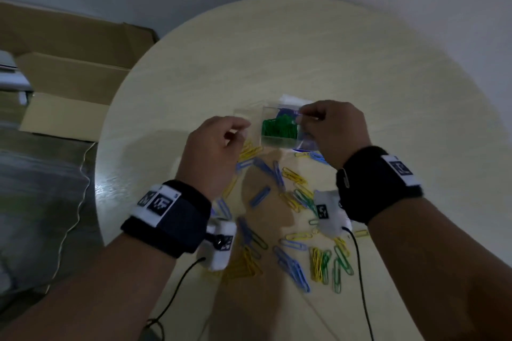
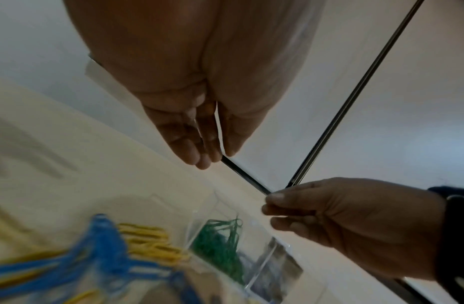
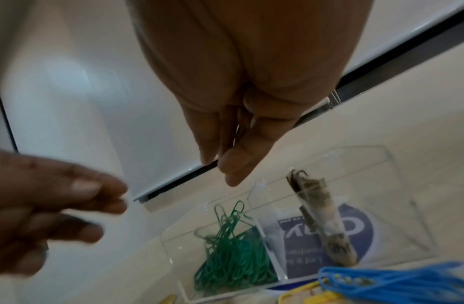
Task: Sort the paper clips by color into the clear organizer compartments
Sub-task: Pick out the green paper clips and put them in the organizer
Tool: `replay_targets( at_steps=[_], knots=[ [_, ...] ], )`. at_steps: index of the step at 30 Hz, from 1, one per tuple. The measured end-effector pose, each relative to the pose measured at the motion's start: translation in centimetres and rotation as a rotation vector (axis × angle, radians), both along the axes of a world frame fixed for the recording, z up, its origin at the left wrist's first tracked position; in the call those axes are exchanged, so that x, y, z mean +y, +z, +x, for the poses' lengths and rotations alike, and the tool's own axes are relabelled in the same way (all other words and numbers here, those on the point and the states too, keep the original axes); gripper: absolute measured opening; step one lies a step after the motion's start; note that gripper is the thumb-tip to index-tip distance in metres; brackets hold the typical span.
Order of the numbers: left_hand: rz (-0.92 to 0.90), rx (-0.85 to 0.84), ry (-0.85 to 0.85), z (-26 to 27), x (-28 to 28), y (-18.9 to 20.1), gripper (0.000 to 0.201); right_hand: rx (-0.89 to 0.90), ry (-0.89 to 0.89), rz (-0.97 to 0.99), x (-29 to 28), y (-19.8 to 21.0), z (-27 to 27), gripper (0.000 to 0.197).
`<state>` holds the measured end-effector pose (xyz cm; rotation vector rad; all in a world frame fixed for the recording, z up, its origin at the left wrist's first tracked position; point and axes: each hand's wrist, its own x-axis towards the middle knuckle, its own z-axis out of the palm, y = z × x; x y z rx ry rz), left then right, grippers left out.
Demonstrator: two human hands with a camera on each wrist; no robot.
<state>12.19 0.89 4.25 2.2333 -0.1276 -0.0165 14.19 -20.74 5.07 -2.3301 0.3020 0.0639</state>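
The clear organizer point(image 1: 277, 144) stands mid-table; its left compartment holds green paper clips point(image 1: 279, 127) point(image 3: 225, 257). Its right compartment point(image 3: 381, 205) has a blue-and-white label and a rolled speckled item point(image 3: 319, 224). My right hand point(image 1: 307, 116) point(image 3: 223, 168) hovers over that right compartment, thumb and fingers pinching something thin that looks like a paper clip; its colour is unclear. My left hand point(image 1: 238, 133) point(image 2: 212, 158) hangs just left of the organizer, fingers loosely curled, nothing seen in it. Loose blue point(image 1: 291, 260), yellow point(image 1: 243, 266) and green clips point(image 1: 338, 266) lie scattered below my wrists.
The round pale table point(image 1: 304, 50) ends close on the left. Open cardboard boxes point(image 1: 69, 77) sit on the floor beyond that edge. Black cables point(image 1: 177, 285) trail from both wrist cameras over the near table edge. A white wall rises behind.
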Motion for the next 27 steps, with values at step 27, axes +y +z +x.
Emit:
replay_targets(
  at_steps=[27],
  knots=[
    [0.585,-0.128,-0.558,-14.7,4.4,-6.3,0.039,0.033,0.365,-0.428,-0.7,-5.4,-25.4,0.056]
  ],
)
